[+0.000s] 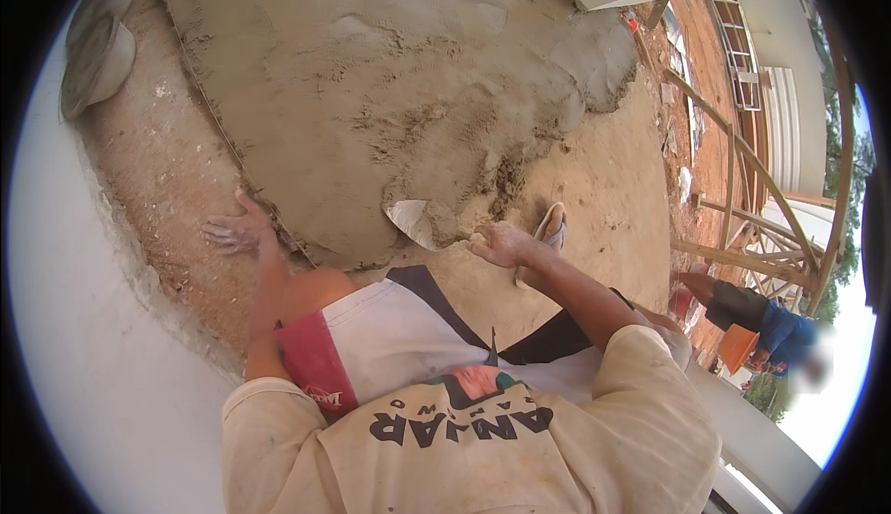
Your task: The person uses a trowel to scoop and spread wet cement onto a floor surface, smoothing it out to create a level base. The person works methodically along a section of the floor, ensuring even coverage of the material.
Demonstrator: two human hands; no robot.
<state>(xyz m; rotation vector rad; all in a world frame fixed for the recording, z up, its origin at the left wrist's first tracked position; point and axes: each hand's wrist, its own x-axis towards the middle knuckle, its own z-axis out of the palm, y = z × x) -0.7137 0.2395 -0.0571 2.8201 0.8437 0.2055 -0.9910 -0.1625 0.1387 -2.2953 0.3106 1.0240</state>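
My right hand is closed around the handle of a trowel, which the fingers mostly hide. The trowel's pale metal blade rests tilted at the near edge of a broad layer of wet mortar, with some mortar against it. To the left, my left hand lies with its fingers spread on the reddish dirt, just outside the mortar's left edge. It holds nothing. A thin straight strip runs along that edge.
Stacked dirty tubs stand at the far left beside a white wall. My sandalled foot is on the bare floor right of the trowel. Wooden poles rise at the right, where another person holds an orange bucket.
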